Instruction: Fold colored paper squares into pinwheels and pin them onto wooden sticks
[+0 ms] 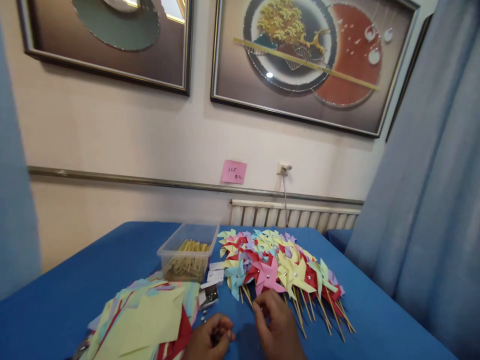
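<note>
My left hand is at the bottom middle, its fingers curled in and the thumb near their tips. Anything between them is too small or hidden to make out. To its right my right hand is bent in a pinch, thumb and forefinger together, with no plain object showing. Just beyond it lies a pink paper pinwheel on the near side of a heap of colourful pinwheels on sticks. Left of my left hand is a pile of coloured paper sheets. Small metal fasteners lie beside an open little box.
Behind the paper stands a clear plastic bin of thin wooden sticks. Small white boxes sit beside it on the blue table cover. A radiator runs along the wall; a blue curtain hangs right.
</note>
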### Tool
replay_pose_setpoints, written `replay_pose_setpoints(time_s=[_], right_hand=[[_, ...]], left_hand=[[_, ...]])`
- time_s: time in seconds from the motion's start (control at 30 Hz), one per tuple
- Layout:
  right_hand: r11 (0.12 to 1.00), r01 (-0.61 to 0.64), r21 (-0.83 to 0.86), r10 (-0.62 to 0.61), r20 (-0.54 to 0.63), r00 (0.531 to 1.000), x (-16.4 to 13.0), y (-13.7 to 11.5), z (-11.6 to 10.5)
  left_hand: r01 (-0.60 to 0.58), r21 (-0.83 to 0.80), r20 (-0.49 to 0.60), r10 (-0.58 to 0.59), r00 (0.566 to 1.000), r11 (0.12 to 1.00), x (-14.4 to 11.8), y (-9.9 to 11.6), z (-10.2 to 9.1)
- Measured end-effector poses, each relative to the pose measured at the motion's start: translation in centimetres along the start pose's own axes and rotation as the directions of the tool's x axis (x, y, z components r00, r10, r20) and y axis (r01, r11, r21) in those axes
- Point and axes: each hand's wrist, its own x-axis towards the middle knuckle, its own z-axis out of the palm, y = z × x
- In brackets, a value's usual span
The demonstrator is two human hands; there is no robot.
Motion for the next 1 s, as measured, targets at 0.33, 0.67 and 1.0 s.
replay_pose_setpoints(time_s=[0.33,0.67,1.0], right_hand=[[0.927,-0.357,0.112,0.335,0.177,0.925,2.2,-0.3,7.0],[0.945,-0.271,0.182,0.171,0.431,0.886,-0.6,-1.3,7.4],[0.936,-0.295,0.194,0.138,0.568,0.811,-1.1,-1.2,7.9]], left_hand=[[-0.075,0.008,-0.480,0.069,0.874,0.997,-0.6,2.4,-5.1],[-0.049,0.010,-0.612,0.045,0.790,0.999,-0.1,2.9,-8.2],[-0.010,0.030,-0.568,0.026,0.823,0.999,-0.1,2.6,-8.3]])
